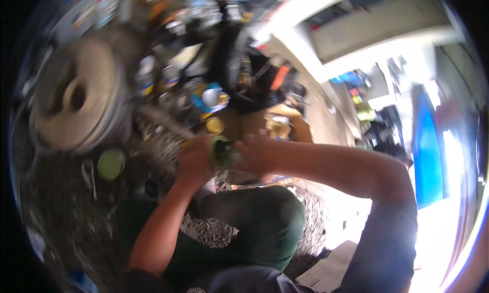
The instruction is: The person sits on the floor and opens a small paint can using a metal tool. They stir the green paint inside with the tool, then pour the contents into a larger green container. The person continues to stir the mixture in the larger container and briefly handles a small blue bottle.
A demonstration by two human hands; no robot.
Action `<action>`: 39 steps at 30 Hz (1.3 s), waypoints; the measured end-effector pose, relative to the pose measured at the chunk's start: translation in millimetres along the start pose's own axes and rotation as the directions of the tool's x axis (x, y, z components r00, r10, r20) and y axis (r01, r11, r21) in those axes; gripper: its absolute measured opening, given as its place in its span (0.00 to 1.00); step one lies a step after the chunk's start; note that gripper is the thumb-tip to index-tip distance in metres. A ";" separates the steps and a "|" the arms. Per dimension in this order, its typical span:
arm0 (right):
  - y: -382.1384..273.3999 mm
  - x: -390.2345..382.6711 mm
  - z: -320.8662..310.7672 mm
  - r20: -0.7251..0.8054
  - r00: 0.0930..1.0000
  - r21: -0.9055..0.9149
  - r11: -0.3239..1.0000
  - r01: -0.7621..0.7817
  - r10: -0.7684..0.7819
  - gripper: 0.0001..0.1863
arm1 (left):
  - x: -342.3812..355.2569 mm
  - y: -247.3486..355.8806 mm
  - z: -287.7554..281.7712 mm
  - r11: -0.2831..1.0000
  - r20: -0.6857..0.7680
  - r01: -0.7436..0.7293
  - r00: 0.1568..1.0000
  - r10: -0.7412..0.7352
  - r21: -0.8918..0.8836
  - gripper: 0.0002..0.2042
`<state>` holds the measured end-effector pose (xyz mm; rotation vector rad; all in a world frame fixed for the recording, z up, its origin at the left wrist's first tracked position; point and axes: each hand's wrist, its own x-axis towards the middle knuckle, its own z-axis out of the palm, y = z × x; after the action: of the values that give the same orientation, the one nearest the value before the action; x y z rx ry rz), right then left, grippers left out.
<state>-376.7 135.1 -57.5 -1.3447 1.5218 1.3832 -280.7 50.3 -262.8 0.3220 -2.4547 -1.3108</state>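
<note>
My left hand (196, 160) is closed around a small green container (220, 151) at the middle of the view, over my bent knee. My right hand (252, 153) is at the container's right side, blurred, so whether it grips the container or something smaller I cannot make out. A yellow lid or can (214, 125) lies just beyond my hands. A round green lid (110, 165) lies on the dark ground to the left, beside a thin pale object (91, 178).
A large round metal drum-like part (94, 120) stands at the left. Jumbled bottles (146, 76), cans and a dark bag with an orange stripe (278, 78) fill the far side. A blue panel (429, 145) and bright doorway are at the right.
</note>
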 end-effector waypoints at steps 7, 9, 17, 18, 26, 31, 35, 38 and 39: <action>-3.0 9.8 6.1 -0.108 0.991 0.104 0.992 -0.073 0.084 0.37 | 1.1 8.4 -19.0 0.999 -0.050 -0.014 0.999 0.012 -0.038 0.35; -5.7 17.3 14.6 -0.208 0.960 0.260 0.957 -0.132 0.189 0.38 | -0.7 3.8 -21.0 0.996 -0.095 0.082 0.992 -0.078 0.037 0.39; 3.4 -20.2 53.9 -0.511 0.813 0.464 0.886 -0.013 0.280 0.36 | 8.7 -24.0 -6.1 1.000 -0.120 -0.003 0.993 0.002 -0.008 0.47; 6.7 -21.3 53.8 -0.514 0.803 0.503 0.864 -0.001 0.301 0.36 | 10.7 -48.0 0.8 0.994 -0.187 -0.068 0.979 0.083 0.084 0.48; -0.4 0.6 113.8 -0.551 0.652 0.715 0.697 0.047 0.521 0.42 | 11.4 -116.5 11.9 0.965 -0.328 -0.156 0.918 0.221 0.211 0.49; -6.1 12.3 129.9 -0.490 0.664 0.728 0.684 -0.045 0.565 0.39 | 19.6 -76.4 -33.6 0.982 -0.169 -0.028 0.984 0.061 0.186 0.49; -1.2 23.1 160.3 -0.382 0.561 0.893 0.449 0.020 0.735 0.47 | 8.3 -55.9 -34.1 0.991 -0.245 0.133 0.961 -0.130 -0.003 0.49; 1.6 42.3 144.3 -0.282 0.523 0.928 0.367 -0.065 0.804 0.53 | 7.0 -56.7 -60.4 0.970 -0.180 0.241 0.954 -0.241 -0.023 0.51; 4.4 50.2 132.8 -0.248 0.533 0.942 0.330 -0.063 0.809 0.55 | 3.8 -57.4 -70.9 0.950 -0.134 0.309 0.940 -0.313 -0.047 0.52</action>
<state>-413.8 250.5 -131.5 -0.6760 2.8274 0.0051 -253.8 -36.3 -273.3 0.7964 -2.3340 -1.3861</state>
